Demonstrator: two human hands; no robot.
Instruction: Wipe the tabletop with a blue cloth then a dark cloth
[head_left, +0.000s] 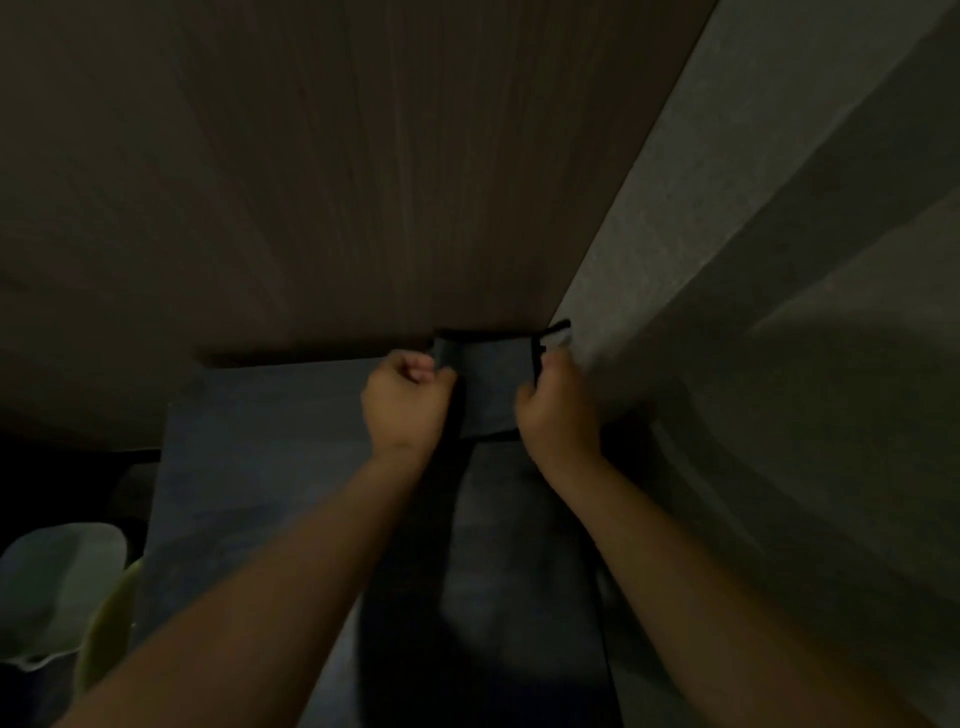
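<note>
The scene is very dim. A dark cloth (491, 387) with a black edge is stretched between both hands at the far right corner of the grey tabletop (260, 441). My left hand (408, 400) is closed on the cloth's left edge. My right hand (558, 410) is closed on its right edge, close to the wall. I see no blue cloth.
A brown wood-grain panel (337, 182) rises behind the table. A pale textured wall (753, 312) runs along the right side. At the lower left sit a pale rounded object (57, 587) and a yellow-green one (109, 618).
</note>
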